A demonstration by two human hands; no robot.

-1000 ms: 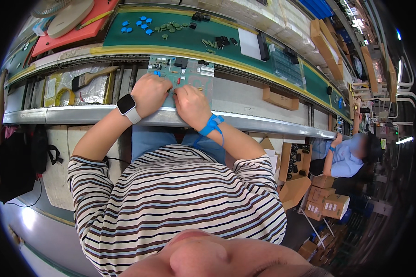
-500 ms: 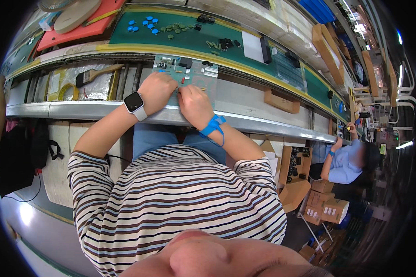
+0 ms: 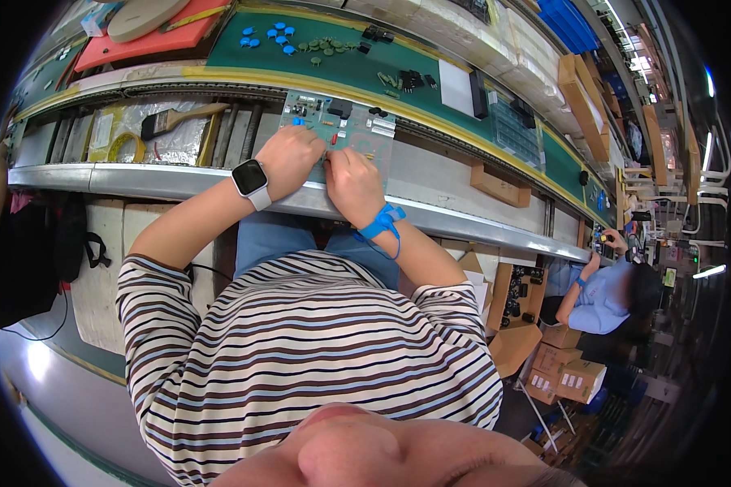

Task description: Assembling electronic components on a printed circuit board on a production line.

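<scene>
1 long green worktop (image 3: 422, 65) runs slantwise across the upper part, its near edge marked by a yellow strip (image 3: 471, 132). Lower, a bright metal rail (image 3: 463, 217) makes the edge nearest to the person. Between these 2 edges lies a pale bed (image 3: 434, 158), and on it the circuit board (image 3: 356, 134), directly before the person. Its far edge is near the yellow strip; its near edge, partly covered by the hands, is by the rail. To the right, a stretch of bed separates the board from a cardboard tray (image 3: 499, 185) — side room for the right hand (image 3: 355, 180).

This hand and the left hand (image 3: 288, 158) are at the board's near part, close together. On both, the fingers are bent — whether their tips clamp something, I cannot tell. Left of the board lie a brush (image 3: 179, 119) and, smaller, a yellow tape roll (image 3: 127, 148). Smallest is a red component (image 3: 334, 139) on the board, near the fingertips.
</scene>
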